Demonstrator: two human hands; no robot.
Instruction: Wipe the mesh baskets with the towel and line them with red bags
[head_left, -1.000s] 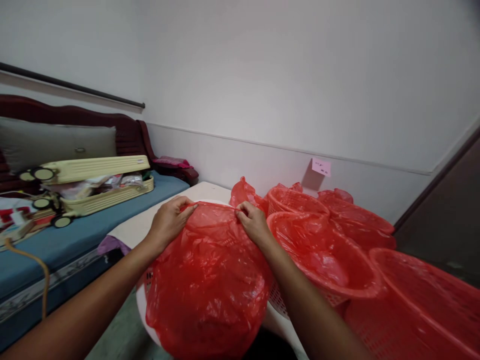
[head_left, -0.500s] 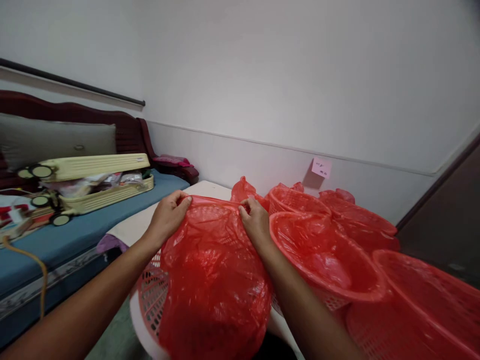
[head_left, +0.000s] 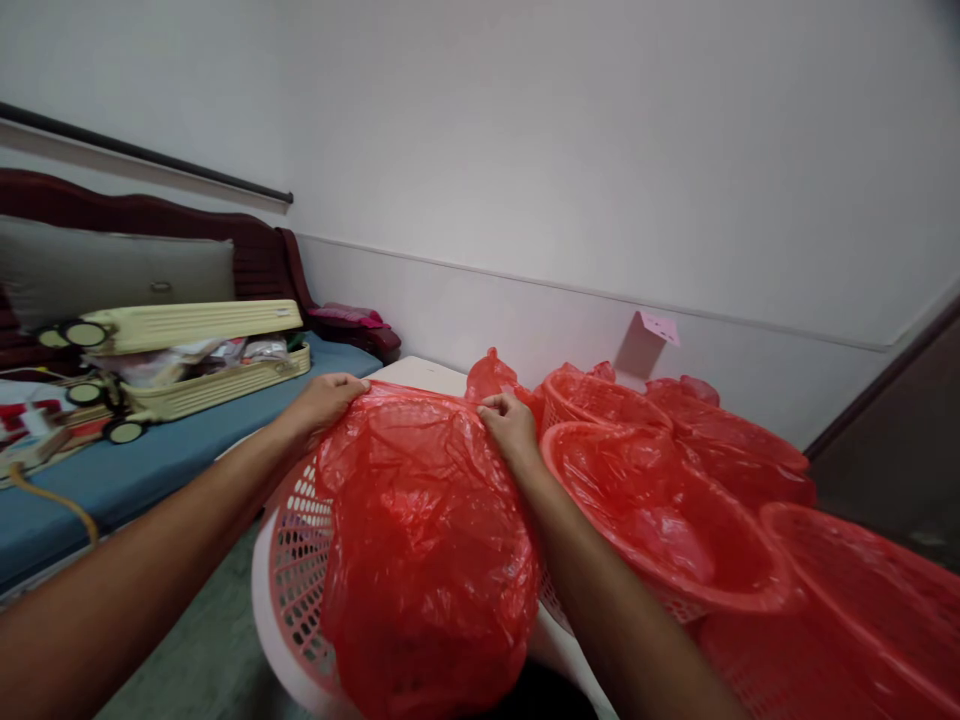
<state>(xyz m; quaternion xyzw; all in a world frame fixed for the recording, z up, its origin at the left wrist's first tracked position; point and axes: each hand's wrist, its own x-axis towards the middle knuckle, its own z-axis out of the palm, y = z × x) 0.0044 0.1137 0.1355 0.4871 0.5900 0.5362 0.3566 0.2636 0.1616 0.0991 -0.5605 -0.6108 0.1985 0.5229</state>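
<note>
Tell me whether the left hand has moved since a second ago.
Yes. The left hand, pinching the red bag, has shifted left, away from the bagged basket beside it, stretching the bag wider.

Glossy crinkled plastic bag (head_left: pixel 420 530), seemingly plastic perforated basket (head_left: pixel 296 570)

A big red plastic bag (head_left: pixel 424 540) is thin, shiny and full of wrinkles. Both hands pinch its top edge, one at each far corner. It hangs down between the arms, over a pink basket (head_left: pixel 300 590) with lots of little holes, tipped on its side below the left arm.
</note>
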